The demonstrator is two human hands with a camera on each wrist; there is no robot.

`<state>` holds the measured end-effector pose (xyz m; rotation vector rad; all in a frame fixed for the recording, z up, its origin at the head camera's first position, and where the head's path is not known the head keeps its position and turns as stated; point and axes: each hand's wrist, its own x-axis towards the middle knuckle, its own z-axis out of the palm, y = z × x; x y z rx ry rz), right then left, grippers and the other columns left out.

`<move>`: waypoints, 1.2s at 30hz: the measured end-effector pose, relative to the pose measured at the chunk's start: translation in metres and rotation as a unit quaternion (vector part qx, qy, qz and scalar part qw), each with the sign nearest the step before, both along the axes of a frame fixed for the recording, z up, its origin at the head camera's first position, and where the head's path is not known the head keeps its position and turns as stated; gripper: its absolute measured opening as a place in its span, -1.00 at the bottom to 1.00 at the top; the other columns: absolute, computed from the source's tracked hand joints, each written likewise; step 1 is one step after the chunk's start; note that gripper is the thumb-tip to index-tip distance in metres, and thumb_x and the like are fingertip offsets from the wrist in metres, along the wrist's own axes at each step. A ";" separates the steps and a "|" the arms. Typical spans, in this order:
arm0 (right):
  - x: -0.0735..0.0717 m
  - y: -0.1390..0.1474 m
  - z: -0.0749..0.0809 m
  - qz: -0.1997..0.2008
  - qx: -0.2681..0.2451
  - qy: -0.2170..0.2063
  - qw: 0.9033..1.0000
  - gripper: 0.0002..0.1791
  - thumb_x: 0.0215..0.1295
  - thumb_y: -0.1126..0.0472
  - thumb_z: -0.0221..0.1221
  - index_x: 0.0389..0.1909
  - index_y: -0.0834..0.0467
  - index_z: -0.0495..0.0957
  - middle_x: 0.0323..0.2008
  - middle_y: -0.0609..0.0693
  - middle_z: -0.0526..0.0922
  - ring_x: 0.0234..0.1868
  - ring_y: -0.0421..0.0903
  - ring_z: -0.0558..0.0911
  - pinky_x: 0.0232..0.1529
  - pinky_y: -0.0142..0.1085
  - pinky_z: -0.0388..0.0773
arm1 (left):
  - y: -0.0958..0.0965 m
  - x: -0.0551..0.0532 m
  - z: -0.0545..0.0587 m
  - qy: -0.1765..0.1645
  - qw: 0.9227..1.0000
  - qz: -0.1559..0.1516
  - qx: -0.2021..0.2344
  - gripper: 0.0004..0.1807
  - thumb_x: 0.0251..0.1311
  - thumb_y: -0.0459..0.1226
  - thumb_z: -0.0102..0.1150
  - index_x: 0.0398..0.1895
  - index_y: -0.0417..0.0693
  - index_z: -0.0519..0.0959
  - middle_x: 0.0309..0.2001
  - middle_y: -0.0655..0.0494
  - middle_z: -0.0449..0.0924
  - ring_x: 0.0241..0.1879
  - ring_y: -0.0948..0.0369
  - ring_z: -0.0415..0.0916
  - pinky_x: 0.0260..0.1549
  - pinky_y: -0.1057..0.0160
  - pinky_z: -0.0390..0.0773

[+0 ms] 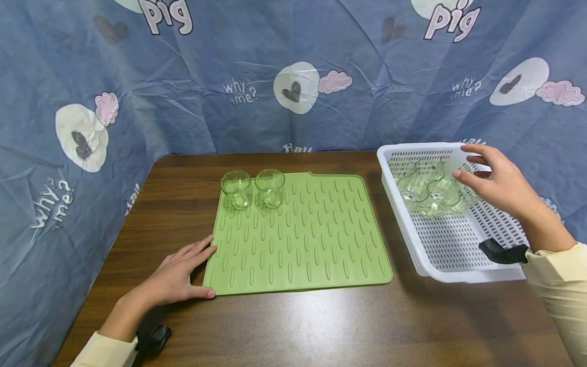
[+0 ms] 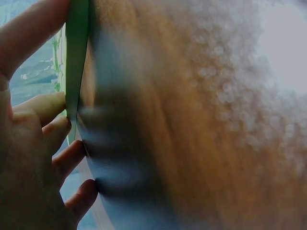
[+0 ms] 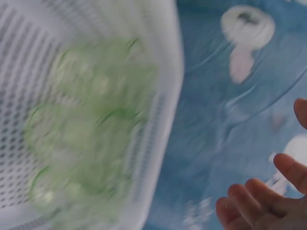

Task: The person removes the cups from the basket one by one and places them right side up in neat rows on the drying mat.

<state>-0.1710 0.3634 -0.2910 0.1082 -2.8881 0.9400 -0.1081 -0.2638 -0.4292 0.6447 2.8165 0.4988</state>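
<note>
My left hand (image 1: 176, 272) rests at the left edge of a green ribbed drying mat (image 1: 298, 244), thumb and fingertips touching its rim. In the left wrist view the fingers are spread along the mat's thin edge. Two clear glass cups (image 1: 236, 191) (image 1: 270, 188) stand side by side at the mat's far left corner. Above the right part of a white plastic basket (image 1: 415, 244), my right hand (image 1: 500, 181) hovers with fingers parted and nothing between them. Several clear glasses (image 1: 412, 189) sit grouped at the basket's far end, some partly behind the hand.
The dark wooden table (image 1: 312, 326) carries the mat in the middle and the basket at right. A blue printed cloth (image 1: 257, 122) hangs behind and along the left side. The basket's raised wall (image 1: 399, 204) stands between its glasses and the mat.
</note>
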 end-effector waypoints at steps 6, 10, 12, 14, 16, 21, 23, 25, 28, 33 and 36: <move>-0.014 0.031 -0.019 -0.025 0.014 -0.041 0.999 -0.19 0.43 -0.05 0.12 0.53 0.22 0.05 0.47 0.39 0.18 0.35 0.49 0.29 -0.12 -0.57 0.25 | 0.000 -0.001 -0.001 -0.002 1.000 0.002 0.000 0.12 -0.10 0.31 0.38 0.51 -0.01 0.24 0.58 -0.06 0.07 0.46 -0.17 0.12 0.13 -0.43 0.24; -0.020 0.046 -0.030 -0.035 0.008 -0.053 0.998 -0.16 0.44 -0.06 0.08 0.54 0.26 -0.01 0.49 0.42 0.12 0.38 0.50 0.22 0.18 0.05 0.38 | 0.000 -0.001 -0.001 -0.007 1.000 0.006 -0.001 0.13 -0.11 0.32 0.38 0.51 0.01 0.23 0.58 -0.06 0.06 0.47 -0.17 0.11 0.12 -0.42 0.24; -0.022 0.051 -0.036 -0.042 0.008 -0.063 0.997 -0.16 0.45 -0.05 0.07 0.55 0.28 -0.04 0.48 0.45 0.09 0.39 0.51 0.19 0.23 0.33 0.23 | 0.000 -0.001 -0.001 -0.008 1.000 0.006 -0.002 0.14 -0.10 0.32 0.38 0.52 0.00 0.23 0.58 -0.06 0.06 0.47 -0.17 0.10 0.12 -0.42 0.24; -0.023 0.057 -0.041 -0.044 0.011 -0.075 0.996 -0.15 0.45 -0.04 0.06 0.55 0.30 -0.07 0.49 0.47 0.05 0.40 0.53 0.15 0.24 0.40 0.15 | 0.000 -0.001 -0.001 -0.008 1.000 0.007 -0.002 0.13 -0.10 0.32 0.38 0.52 0.01 0.23 0.58 -0.06 0.06 0.47 -0.17 0.10 0.12 -0.43 0.24; -0.025 0.061 -0.047 -0.044 0.024 -0.083 0.995 -0.15 0.44 0.01 0.07 0.55 0.30 -0.08 0.48 0.49 0.03 0.41 0.55 0.12 0.25 0.42 0.12 | 0.000 -0.001 -0.001 -0.005 1.000 0.005 -0.003 0.14 -0.11 0.32 0.38 0.51 0.01 0.23 0.58 -0.06 0.06 0.46 -0.17 0.11 0.12 -0.42 0.25; -0.028 0.069 -0.061 -0.030 0.068 -0.086 0.994 -0.16 0.35 0.20 0.14 0.52 0.35 -0.05 0.40 0.60 0.06 0.32 0.58 0.15 0.20 0.45 0.11 | 0.001 -0.002 -0.002 -0.002 1.000 0.005 -0.004 0.13 -0.12 0.32 0.39 0.51 0.01 0.23 0.58 -0.05 0.07 0.46 -0.17 0.12 0.12 -0.42 0.25; -0.030 0.069 -0.066 -0.021 0.077 -0.081 0.993 -0.16 0.30 0.25 0.16 0.50 0.38 -0.01 0.36 0.63 0.08 0.30 0.59 0.15 0.20 0.45 0.11 | 0.001 -0.001 -0.002 -0.002 1.000 0.005 -0.005 0.13 -0.12 0.32 0.39 0.51 0.01 0.24 0.58 -0.04 0.07 0.46 -0.16 0.13 0.12 -0.42 0.25; -0.032 0.069 -0.070 -0.012 0.080 -0.077 0.994 -0.15 0.26 0.29 0.18 0.48 0.41 0.00 0.35 0.64 0.10 0.31 0.60 0.14 0.22 0.45 0.08 | 0.001 -0.001 -0.002 -0.003 1.000 0.005 -0.005 0.14 -0.12 0.32 0.39 0.51 0.01 0.24 0.57 -0.04 0.07 0.46 -0.17 0.13 0.12 -0.42 0.25; -0.035 0.067 -0.072 -0.003 0.089 -0.066 0.994 -0.16 0.20 0.32 0.21 0.45 0.44 0.05 0.34 0.63 0.13 0.32 0.60 0.14 0.24 0.44 0.06 | 0.001 -0.002 -0.003 -0.003 1.000 0.005 -0.004 0.13 -0.12 0.32 0.39 0.51 0.01 0.24 0.57 -0.05 0.07 0.46 -0.17 0.13 0.11 -0.42 0.26; -0.037 0.065 -0.073 -0.009 0.091 -0.086 0.992 -0.11 0.19 0.31 0.24 0.47 0.44 0.00 0.32 0.65 0.15 0.29 0.59 0.19 0.23 0.44 0.11 | 0.001 -0.001 -0.002 -0.004 1.000 0.004 -0.001 0.13 -0.11 0.31 0.39 0.51 0.01 0.23 0.57 -0.05 0.07 0.46 -0.17 0.12 0.12 -0.43 0.25; -0.038 0.064 -0.074 -0.016 0.089 -0.103 0.991 -0.08 0.23 0.27 0.23 0.49 0.43 -0.06 0.32 0.66 0.14 0.29 0.60 0.20 0.23 0.45 0.12 | 0.001 -0.001 -0.002 -0.005 1.000 0.004 0.000 0.13 -0.10 0.31 0.39 0.51 0.01 0.23 0.58 -0.05 0.07 0.46 -0.17 0.12 0.12 -0.43 0.24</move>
